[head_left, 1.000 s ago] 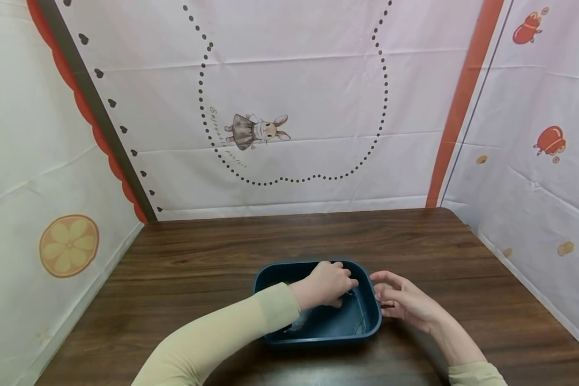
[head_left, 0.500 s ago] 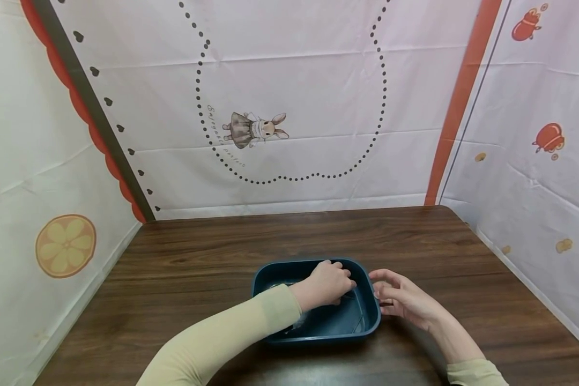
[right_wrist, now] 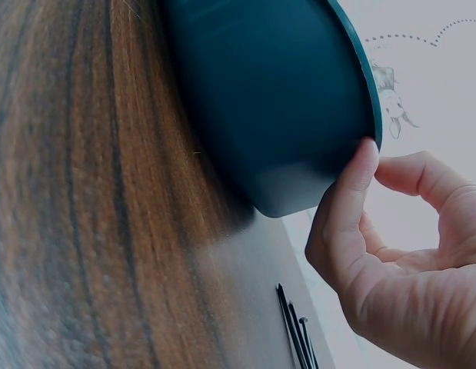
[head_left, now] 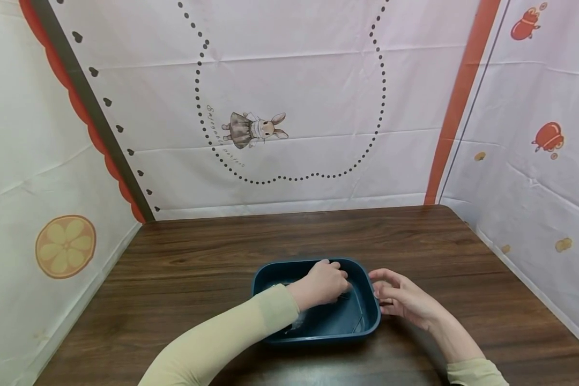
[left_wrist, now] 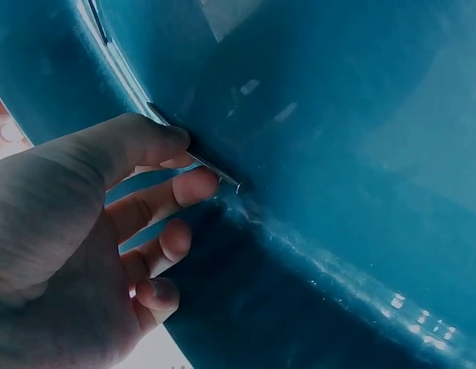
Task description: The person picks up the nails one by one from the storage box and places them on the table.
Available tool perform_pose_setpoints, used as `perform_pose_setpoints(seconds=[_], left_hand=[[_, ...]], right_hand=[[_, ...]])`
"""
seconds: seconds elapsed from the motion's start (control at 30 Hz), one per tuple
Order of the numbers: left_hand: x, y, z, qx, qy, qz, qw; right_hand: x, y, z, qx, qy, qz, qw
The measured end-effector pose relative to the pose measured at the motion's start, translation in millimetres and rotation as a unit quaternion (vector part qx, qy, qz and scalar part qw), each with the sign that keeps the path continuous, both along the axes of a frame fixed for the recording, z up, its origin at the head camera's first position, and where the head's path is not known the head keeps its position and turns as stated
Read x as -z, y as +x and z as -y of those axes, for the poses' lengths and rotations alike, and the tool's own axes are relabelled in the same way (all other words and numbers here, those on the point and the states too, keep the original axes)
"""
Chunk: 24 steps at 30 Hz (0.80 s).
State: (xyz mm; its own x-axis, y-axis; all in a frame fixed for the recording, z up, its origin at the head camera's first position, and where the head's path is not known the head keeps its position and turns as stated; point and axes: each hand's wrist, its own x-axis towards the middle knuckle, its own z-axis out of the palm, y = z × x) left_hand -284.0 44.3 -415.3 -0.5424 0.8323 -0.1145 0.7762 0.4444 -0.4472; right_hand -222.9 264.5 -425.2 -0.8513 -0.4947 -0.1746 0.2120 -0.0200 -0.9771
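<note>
A dark teal tray (head_left: 362, 319) sits on the brown wooden table (head_left: 198, 257). My left hand (head_left: 341, 291) reaches into the tray. In the left wrist view my left hand (left_wrist: 193, 161) pinches a thin metal pin (left_wrist: 222, 177) between thumb and forefinger, against the tray's inner floor (left_wrist: 337, 115). My right hand (head_left: 380, 287) rests at the tray's right end. In the right wrist view its thumb (right_wrist: 361, 173) touches the tray's rim (right_wrist: 374, 115) while the other fingers curl loosely and hold nothing.
A few thin dark pins (right_wrist: 295, 334) lie on the table beside my right hand. Printed fabric walls (head_left: 289, 107) close in the table at the back and on both sides. Bare wood (head_left: 173, 268) lies left of the tray and behind it.
My left hand has shifted slightly leftward inside the tray. My right hand has stayed at the rim.
</note>
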Motion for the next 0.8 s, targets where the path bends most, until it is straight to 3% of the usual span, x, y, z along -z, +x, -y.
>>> perform_pose_setpoints(seconds=[0.4,0.8], left_hand=[[-1.0,1.9,5.1,0.03,0.007,-0.038,0.9988],[-6.8,2.7,8.1,0.027,-0.008,-0.048,0.9984]], right_hand=[[-1.2,1.9,0.6,0.002,0.002,-0.001,1.0],[-0.1,1.0,0.2,-0.004,-0.002,-0.002,1.0]])
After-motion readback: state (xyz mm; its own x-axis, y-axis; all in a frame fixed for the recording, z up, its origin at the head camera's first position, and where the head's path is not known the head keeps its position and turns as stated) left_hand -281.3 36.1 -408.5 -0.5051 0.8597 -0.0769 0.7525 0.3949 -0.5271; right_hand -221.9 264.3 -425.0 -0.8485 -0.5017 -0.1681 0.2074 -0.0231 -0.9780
